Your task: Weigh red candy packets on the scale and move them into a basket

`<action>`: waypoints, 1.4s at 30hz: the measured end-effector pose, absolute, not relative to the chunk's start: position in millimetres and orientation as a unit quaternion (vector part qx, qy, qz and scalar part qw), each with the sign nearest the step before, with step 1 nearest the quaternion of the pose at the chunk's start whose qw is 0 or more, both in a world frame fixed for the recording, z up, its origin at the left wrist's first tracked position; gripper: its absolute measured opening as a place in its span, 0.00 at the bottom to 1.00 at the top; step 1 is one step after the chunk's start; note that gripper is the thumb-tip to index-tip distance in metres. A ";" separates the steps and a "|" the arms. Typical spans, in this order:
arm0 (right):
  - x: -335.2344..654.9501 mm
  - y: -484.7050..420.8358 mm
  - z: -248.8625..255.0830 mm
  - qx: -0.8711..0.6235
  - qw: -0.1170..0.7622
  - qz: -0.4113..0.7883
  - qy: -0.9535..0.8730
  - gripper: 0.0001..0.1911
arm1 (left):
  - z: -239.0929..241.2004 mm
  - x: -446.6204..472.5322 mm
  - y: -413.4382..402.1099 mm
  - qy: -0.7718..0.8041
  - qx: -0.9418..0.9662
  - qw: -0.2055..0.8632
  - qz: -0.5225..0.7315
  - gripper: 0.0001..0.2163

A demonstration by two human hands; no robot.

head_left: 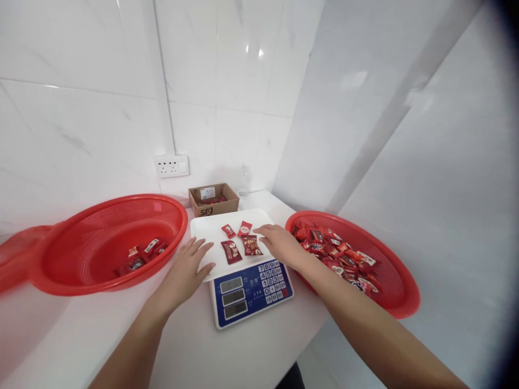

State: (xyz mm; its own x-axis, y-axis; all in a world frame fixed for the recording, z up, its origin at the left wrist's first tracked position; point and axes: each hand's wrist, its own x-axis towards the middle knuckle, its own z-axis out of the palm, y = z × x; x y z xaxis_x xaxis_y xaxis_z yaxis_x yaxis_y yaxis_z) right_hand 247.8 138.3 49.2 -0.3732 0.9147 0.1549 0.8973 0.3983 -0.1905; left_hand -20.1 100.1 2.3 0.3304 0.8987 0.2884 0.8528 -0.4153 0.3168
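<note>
A digital scale [253, 292] with a blue keypad panel stands on the white counter, and its white weighing tray [206, 229] carries several red snack packets [241, 242]. My left hand [187, 273] lies flat and open at the tray's front left edge, holding nothing. My right hand [281, 243] rests on the tray's right side, fingers stretched towards the packets, nothing in its grip. The right red basket [399, 300] is heaped with red packets [338, 255]. The left red basket [101, 240] holds a few packets [141, 255].
A small open cardboard box [213, 199] sits behind the scale against the tiled wall, below a wall socket [172, 166]. Another red container [14, 259] peeks in at the far left. The counter's front edge drops off below the scale.
</note>
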 end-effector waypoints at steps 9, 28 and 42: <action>347.5 115.7 58.9 -0.704 0.149 0.006 -0.695 0.20 | -5.8 -22.9 105.6 0.522 0.819 0.024 0.239 0.21; 371.0 121.2 17.7 -0.665 0.043 0.116 -0.736 0.15 | -18.2 -20.8 120.0 0.497 0.815 0.006 0.297 0.22; 367.9 132.0 46.4 -0.691 0.215 0.081 -0.686 0.08 | -11.7 -20.7 115.2 0.493 0.822 -0.002 0.284 0.22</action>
State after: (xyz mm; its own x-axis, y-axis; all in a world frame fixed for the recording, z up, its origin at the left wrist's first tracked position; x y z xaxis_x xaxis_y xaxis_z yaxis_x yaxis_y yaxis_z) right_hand 367.9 132.0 46.4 0.0464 0.9821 0.1824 0.9121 0.0328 -0.4087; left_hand -20.7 115.2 -11.7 0.3522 0.8101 0.4686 0.8123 -0.5133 0.2769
